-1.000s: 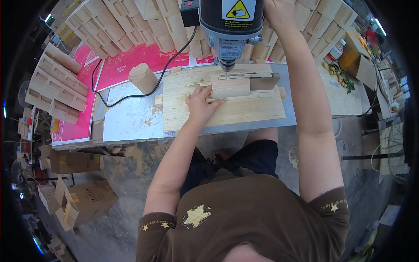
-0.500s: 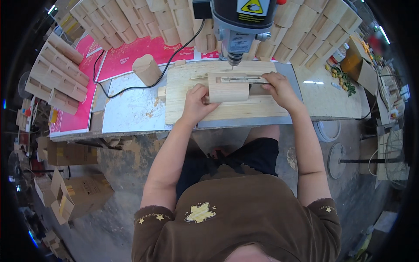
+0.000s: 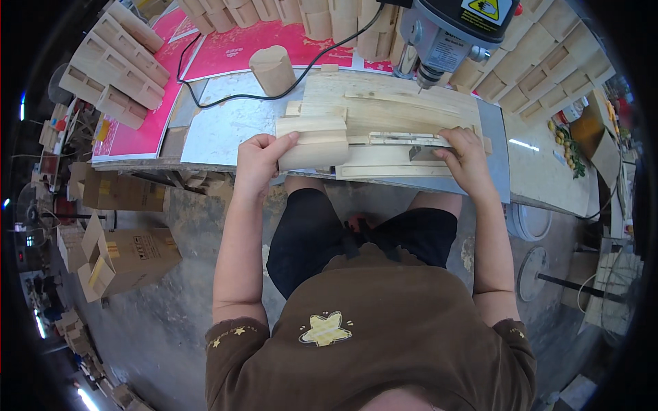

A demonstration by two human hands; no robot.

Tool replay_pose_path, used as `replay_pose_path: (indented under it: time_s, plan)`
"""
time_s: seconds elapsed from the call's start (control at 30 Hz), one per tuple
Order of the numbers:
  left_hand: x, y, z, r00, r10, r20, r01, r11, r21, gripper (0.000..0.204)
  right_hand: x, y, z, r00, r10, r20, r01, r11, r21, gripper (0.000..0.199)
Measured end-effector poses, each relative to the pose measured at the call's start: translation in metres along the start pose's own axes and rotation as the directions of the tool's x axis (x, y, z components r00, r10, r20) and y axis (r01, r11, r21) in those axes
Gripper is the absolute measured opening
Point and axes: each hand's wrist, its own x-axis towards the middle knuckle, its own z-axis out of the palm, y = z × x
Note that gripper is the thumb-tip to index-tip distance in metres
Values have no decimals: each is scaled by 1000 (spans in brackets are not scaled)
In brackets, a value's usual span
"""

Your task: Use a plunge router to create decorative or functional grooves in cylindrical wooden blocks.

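A pale wooden block [image 3: 314, 152] with a rounded side lies in the grip of my left hand [image 3: 258, 164], thumb on top, at the left end of the wooden board [image 3: 397, 103]. To the right of the block runs a narrow, light slotted strip [image 3: 404, 139] with a dark metal piece [image 3: 419, 153] below it. My right hand [image 3: 469, 157] pinches the strip's right end between thumb and fingers. Beyond the board hangs a drill press [image 3: 439, 51], its thin bit above the board and apart from the block.
One upright wooden block [image 3: 273, 71] stands on the bench behind my left hand. Stacked slotted blocks [image 3: 113, 65] fill the left, with more [image 3: 562, 58] at the right. A black cable [image 3: 236, 101] crosses the bench. Cardboard boxes [image 3: 133, 257] sit on the floor.
The block has moved left, away from the slotted strip and from under the drill, with my left hand on it. My right hand stays at the strip's end. The whole view has shifted.
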Motion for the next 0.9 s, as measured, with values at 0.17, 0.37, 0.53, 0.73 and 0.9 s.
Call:
replay_pose_path:
  time_s: [0.17,0.37,0.53,0.73,0.9]
  plan:
    - [-3,3,2,994,-111,18,113,984,-140,31,-2,4,-5,1000,10,-4,-10,999,-40,29]
    - [-5,4,18,985,-125,121,141,981,-136,32,-4,3,-5,1000,1,-27,-2,1000,-21,28]
    - [-1,-12,51,960,-166,226,205,965,-162,35,-3,6,-6,1000,-5,-30,5,1000,-2,27]
    - [1,-28,92,906,-60,418,148,972,-181,35,-4,3,-4,999,14,-47,-16,999,-48,28]
    - [-14,-43,102,808,415,419,-476,878,49,65,-13,10,-8,990,13,-141,-29,993,-113,30]
